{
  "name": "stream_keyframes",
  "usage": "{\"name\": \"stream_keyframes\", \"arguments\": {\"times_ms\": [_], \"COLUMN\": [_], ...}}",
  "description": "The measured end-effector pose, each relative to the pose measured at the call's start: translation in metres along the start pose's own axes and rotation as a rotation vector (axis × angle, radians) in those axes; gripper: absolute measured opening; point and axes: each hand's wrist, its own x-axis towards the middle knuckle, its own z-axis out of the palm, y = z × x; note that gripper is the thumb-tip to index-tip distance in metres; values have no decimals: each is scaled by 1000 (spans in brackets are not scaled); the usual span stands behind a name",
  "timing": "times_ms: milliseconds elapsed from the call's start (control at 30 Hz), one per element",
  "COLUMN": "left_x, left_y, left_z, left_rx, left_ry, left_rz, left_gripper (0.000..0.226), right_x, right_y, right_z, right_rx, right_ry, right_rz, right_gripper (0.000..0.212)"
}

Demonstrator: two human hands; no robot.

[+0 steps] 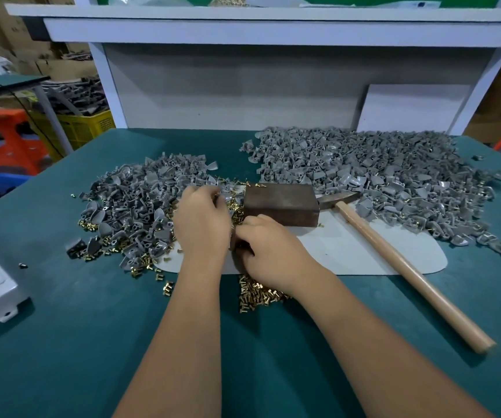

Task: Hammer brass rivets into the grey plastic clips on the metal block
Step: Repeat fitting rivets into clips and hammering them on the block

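Both hands meet just in front of the block (280, 202), near the middle of the worktop (62, 327). The left hand (202, 224) has its fingers curled down among the clips and rivets; what it holds, if anything, is hidden under the knuckles. The right hand (268, 251) is curled too, pinching something small and dark against the left, most likely a clip getting its rivet, though I cannot tell for sure. The hammer (394, 254) lies idle, head against the block's right side, handle running toward the near right corner.

To do this step well, I'd say: seat the rivet straight in the clip's hole before anything goes on the block, keep the clip flat on the top face, then take the hammer with fingers clear.

The block is dark, brownish, rectangular, with a flat worn top and one loose rivet (256, 185) at its far left corner. Grey clips (128, 203) heap left of it, a bigger heap (379, 164) spreads toward the far right, and brass rivets (258, 292) scatter at the near side under the right wrist.
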Motion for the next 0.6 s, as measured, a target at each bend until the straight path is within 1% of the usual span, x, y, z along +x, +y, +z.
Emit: {"name": "stream_keyframes", "arguments": {"times_ms": [33,133,167,233,267,300,333,467,567,600], "left_x": [0,0,0,-1,-2,-2,-3,-3,2,2], "left_y": [2,7,8,11,12,13,13,15,19,21], "left_z": [2,8,9,12,14,16,18,22,23,23], "left_rx": [-65,-193,-231,-309,-340,-364,-387,-449,-495,-501], "left_ry": [9,7,6,0,-7,-20,-41,-132,-176,-190], "left_rz": [17,53,55,44,31,12,-8,-91,-126,-129], "left_gripper": [25,23,22,21,20,18,17,16,11,9], "right_x": [0,0,0,-1,-1,-1,0,3,2,1], "right_y": [0,2,3,7,8,9,8,6,10,12], "right_z": [-1,-5,-5,-5,-4,-5,-6,-9,-9,-9], "right_rx": [47,153,142,11,-57,-72,-36,156,263,287], "right_ry": [14,59,63,59,38,12,-12,-53,-55,-54], "right_rz": [15,72,84,96,102,109,117,155,189,192], "right_gripper": [13,19,17,13,17,21,21,11,2,2]}}
